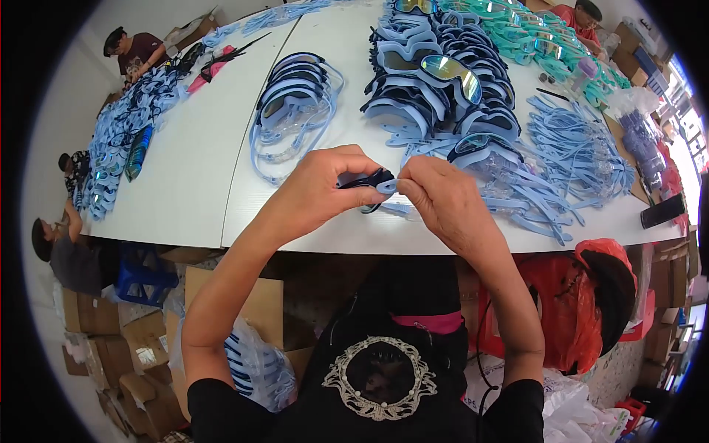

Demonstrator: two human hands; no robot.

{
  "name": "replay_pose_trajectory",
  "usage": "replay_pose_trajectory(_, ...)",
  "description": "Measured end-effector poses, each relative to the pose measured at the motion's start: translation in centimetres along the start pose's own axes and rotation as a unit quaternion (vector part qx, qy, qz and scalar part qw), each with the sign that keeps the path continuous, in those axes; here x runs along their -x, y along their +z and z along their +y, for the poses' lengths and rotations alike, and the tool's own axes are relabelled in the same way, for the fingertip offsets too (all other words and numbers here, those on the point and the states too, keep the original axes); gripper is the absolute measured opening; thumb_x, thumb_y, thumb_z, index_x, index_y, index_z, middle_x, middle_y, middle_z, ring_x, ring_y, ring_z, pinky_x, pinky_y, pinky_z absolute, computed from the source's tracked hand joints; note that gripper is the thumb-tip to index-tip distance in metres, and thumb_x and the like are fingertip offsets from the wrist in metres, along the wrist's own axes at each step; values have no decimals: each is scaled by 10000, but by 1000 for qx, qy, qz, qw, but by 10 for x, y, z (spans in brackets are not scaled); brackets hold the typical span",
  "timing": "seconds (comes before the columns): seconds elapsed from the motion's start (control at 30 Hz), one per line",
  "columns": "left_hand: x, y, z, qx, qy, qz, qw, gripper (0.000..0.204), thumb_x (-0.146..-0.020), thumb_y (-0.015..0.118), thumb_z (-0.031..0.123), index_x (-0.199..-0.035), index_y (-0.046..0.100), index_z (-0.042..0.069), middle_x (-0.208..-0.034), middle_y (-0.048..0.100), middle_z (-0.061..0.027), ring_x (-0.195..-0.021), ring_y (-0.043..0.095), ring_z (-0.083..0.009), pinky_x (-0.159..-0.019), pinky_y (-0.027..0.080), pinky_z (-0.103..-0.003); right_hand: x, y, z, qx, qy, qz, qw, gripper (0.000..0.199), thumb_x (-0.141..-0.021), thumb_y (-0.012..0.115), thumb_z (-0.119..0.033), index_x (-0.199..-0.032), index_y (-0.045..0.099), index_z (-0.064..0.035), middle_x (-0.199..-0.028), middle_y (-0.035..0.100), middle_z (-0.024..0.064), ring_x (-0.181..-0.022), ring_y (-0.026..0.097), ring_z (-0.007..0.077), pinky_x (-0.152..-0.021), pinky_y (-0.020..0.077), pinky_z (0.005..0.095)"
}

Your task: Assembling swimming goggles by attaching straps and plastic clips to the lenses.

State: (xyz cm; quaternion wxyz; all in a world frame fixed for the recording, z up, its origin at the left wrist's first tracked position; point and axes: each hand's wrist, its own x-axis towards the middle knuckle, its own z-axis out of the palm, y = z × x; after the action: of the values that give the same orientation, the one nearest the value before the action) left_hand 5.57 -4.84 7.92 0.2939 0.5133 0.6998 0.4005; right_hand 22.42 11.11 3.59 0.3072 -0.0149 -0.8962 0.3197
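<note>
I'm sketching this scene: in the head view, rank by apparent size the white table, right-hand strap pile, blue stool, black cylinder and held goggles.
1. White table
2. Strap pile
3. Blue stool
4. Black cylinder and held goggles: order unsure, as the goggles are partly hidden.

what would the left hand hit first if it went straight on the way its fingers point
Probably the light blue strap end, then the right hand just beyond it, though depth is hard to judge.
</note>
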Motion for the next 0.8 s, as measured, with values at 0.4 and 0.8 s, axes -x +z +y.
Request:
replay_pose_trajectory(0.4,-3,21,-21,-88,93,-45,991,209,-1007,690,178,-1055,710,-25,-931,593,-93,-880,575,-237,-797,460,-359,9,8,12,129,-67,33,989,221,-910,775,-162,-858,583,-65,-752,592,100,-713,619,297,-641,474,428)
replay_pose_trajectory(0.8,-6,19,-34,-39,140,-44,988,242,-972,708,258,-1003,712,18,-915,567,-70,-911,502,-258,-810,435,-371,6,50,53,-39,140,136,980,427,-1014,706,-270,-671,633,-27,-541,489,111,-442,440,212,-466,343,370)
